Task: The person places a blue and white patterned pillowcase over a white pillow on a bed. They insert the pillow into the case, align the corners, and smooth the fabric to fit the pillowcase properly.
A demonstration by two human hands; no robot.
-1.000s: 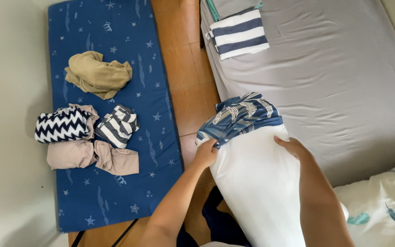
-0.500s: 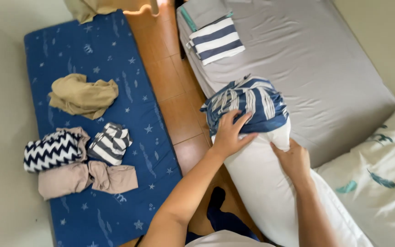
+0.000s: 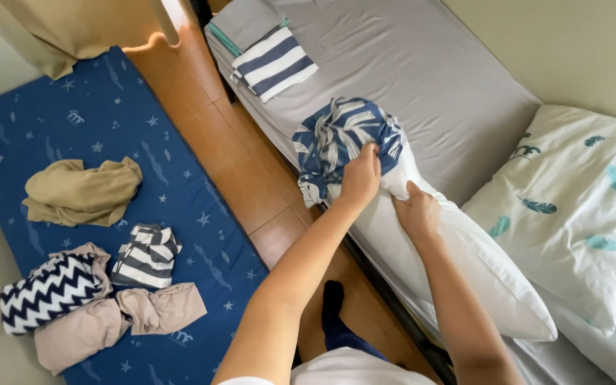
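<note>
A long white pillow [image 3: 458,264] lies along the near edge of the bed. Its far end is partly inside a bunched blue pillowcase with a white leaf print [image 3: 336,139]. My left hand [image 3: 361,178] grips the gathered edge of that pillowcase on top of the pillow. My right hand [image 3: 416,212] pinches the white pillow just beside it, below the pillowcase's edge. Both forearms reach in from the bottom of the view.
The bed has a grey sheet [image 3: 429,78], a folded striped cloth [image 3: 274,64] at its far end and a white feather-print pillow [image 3: 572,207] at right. A blue floor mat [image 3: 108,185] carries several crumpled clothes. A strip of wooden floor [image 3: 244,178] runs between.
The view has shifted toward the bed. My left hand has moved up onto the blue pillowcase and closed on it; my right hand has slid along the pillow to pinch it near the pillowcase's edge.
</note>
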